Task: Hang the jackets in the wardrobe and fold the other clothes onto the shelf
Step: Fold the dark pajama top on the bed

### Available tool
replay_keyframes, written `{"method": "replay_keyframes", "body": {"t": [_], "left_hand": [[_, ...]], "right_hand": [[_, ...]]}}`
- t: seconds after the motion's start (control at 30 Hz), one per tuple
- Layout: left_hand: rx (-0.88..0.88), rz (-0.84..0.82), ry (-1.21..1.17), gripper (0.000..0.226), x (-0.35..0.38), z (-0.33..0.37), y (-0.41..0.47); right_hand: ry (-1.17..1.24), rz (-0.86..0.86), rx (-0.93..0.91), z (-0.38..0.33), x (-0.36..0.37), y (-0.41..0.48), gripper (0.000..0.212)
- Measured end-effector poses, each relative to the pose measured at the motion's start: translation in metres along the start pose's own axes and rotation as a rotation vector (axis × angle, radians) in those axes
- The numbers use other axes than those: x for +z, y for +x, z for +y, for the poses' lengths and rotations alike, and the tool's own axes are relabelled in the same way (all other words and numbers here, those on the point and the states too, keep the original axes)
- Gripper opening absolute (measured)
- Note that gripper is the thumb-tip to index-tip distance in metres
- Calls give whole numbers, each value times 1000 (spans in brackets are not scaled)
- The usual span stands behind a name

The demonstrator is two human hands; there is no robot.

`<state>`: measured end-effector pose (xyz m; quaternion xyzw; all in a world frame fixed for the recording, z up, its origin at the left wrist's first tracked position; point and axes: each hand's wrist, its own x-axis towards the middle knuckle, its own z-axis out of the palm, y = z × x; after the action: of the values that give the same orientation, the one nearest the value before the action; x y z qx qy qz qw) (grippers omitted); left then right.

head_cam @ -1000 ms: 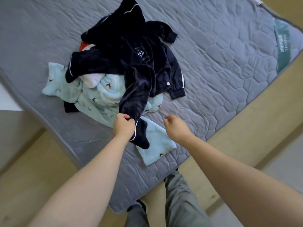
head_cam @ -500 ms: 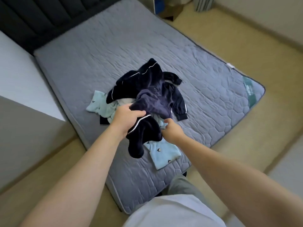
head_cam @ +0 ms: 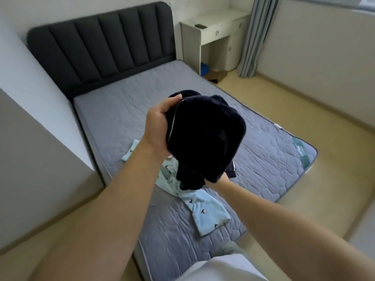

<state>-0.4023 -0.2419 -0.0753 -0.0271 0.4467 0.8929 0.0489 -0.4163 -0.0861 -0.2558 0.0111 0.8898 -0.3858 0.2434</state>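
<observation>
A dark navy fleece garment (head_cam: pixel 205 136) with thin white piping is bunched up in the air in front of me, above the bed. My left hand (head_cam: pixel 160 126) grips its left edge, thumb over the top. My right hand (head_cam: pixel 220 180) is almost wholly hidden beneath the bundle; only the wrist shows, so its grip cannot be seen. A light blue garment with small dark prints (head_cam: pixel 205 213) lies spread on the grey mattress (head_cam: pixel 113 118) below. A bit of another dark piece with white stripes (head_cam: pixel 231 171) peeks out beside the bundle.
The bed has a dark padded headboard (head_cam: pixel 105 43) and runs along a white and grey wall block (head_cam: pixel 36 126) on the left. A white desk (head_cam: pixel 215 35) and a grey curtain (head_cam: pixel 253 37) stand at the back right. Tan floor (head_cam: pixel 304 102) lies right of the bed.
The navy garment has been lifted off the pile and now hangs bunched high in my hands. My view has tipped up from the mattress to the headboard and desk.
</observation>
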Motion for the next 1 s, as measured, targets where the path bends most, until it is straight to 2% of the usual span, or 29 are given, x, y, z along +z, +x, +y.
{"method": "replay_keyframes", "body": {"t": [0.1, 0.17, 0.37, 0.53, 0.67, 0.77, 0.87, 0.97, 1.0], "left_hand": [[96, 48, -57, 27, -9, 2, -7], [120, 101, -58, 31, -17, 4, -7], [-3, 363, -38, 41, -39, 8, -4], [17, 418, -35, 30, -52, 7, -3], [-35, 447, 149, 33, -56, 0, 0], [-42, 429, 355, 35, -55, -6, -3], [-267, 240, 400, 22, -55, -16, -11], [-458, 131, 847, 7, -66, -33, -7], [-507, 133, 990, 11, -68, -40, -3]], "right_hand": [[170, 88, 7, -15, -3, -14, 13], [245, 165, -24, -32, -11, -18, 23], [601, 142, -91, -92, -50, -29, 15], [870, 157, -299, -136, -81, -44, 19], [977, 138, -467, -167, -106, -56, 18], [1031, 150, -483, -182, -123, -59, 24], [1101, 158, -482, -187, -138, -59, 23], [1170, 169, -471, -184, -150, -57, 25], [1191, 174, -467, -182, -153, -57, 26]]}}
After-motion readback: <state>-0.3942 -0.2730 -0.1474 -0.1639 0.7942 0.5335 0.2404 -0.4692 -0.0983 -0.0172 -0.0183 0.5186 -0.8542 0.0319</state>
